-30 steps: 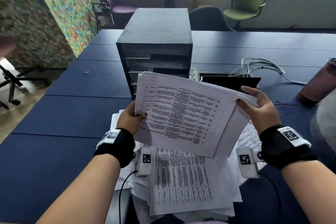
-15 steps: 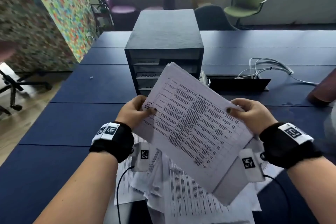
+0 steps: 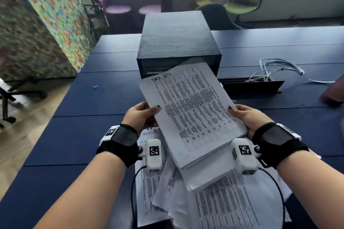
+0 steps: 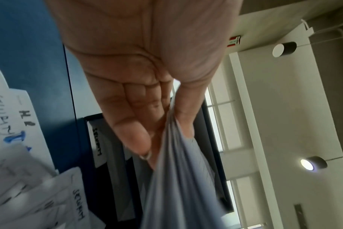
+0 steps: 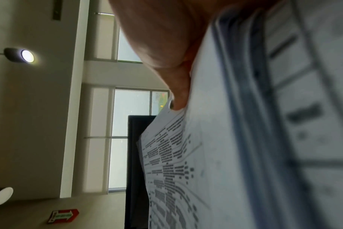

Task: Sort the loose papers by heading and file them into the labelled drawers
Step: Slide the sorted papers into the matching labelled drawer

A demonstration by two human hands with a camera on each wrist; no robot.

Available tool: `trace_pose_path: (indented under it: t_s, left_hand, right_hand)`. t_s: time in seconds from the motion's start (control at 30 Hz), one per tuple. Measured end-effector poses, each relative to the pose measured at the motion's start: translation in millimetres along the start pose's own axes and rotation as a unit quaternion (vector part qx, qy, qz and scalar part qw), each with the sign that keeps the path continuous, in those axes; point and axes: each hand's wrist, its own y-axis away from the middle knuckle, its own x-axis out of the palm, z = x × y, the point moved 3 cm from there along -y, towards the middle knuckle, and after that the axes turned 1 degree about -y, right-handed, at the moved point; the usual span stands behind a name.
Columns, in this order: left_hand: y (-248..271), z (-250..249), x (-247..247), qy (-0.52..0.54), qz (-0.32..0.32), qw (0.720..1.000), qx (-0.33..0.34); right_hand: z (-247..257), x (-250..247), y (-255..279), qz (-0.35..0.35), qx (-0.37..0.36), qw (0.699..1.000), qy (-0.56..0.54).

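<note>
Both the left hand (image 3: 142, 115) and right hand (image 3: 245, 117) grip the stack (image 3: 193, 109); entering the drawers (image 3: 178, 46) at frame centre skewed, sheets may snag.

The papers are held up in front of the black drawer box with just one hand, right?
Not quite. Both hands hold the papers: the left hand pinches one side and the right hand the other, in front of the black drawer box. The head view shows it.

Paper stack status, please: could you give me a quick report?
Left hand and right hand grip paper stack. Stack's far end at drawer unit. Loose papers below.
</note>
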Motion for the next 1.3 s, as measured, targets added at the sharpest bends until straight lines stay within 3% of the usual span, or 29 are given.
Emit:
trace_pose_path:
  t_s: [0.33, 0.47, 0.57, 0.73, 0.87, 1.07, 1.3]
  left_hand:
    - [9, -1, -4, -0.004, 0.112, 0.992, -0.051]
    - [-2, -15, -4, 0.032, 0.070, 0.996, -0.047]
    - [-18, -24, -1, 0.039, 0.026, 0.998, -0.043]
    - [-39, -26, 9, 0.059, -0.014, 0.997, -0.051]
    - [-51, -31, 15, 0.154, -0.058, 0.984, -0.065]
    - [-74, -49, 16, 0.290, -0.068, 0.955, 0.003]
    - [-93, -62, 30, 0.177, -0.013, 0.981, 0.075]
  right_hand:
    - [27, 63, -33, -0.041, -0.027, 0.995, -0.089]
    - [45, 77, -42, -0.055, -0.045, 0.996, -0.052]
    - [58, 77, -34, -0.051, -0.046, 0.993, 0.094]
    - [49, 66, -26, 0.042, 0.085, 0.988, 0.122]
    - [61, 68, -36, 0.018, 0.088, 0.996, 0.021]
    - [78, 84, -50, 0.010, 0.082, 0.984, -0.157]
    - [85, 106, -76, -0.036, -0.039, 0.974, -0.221]
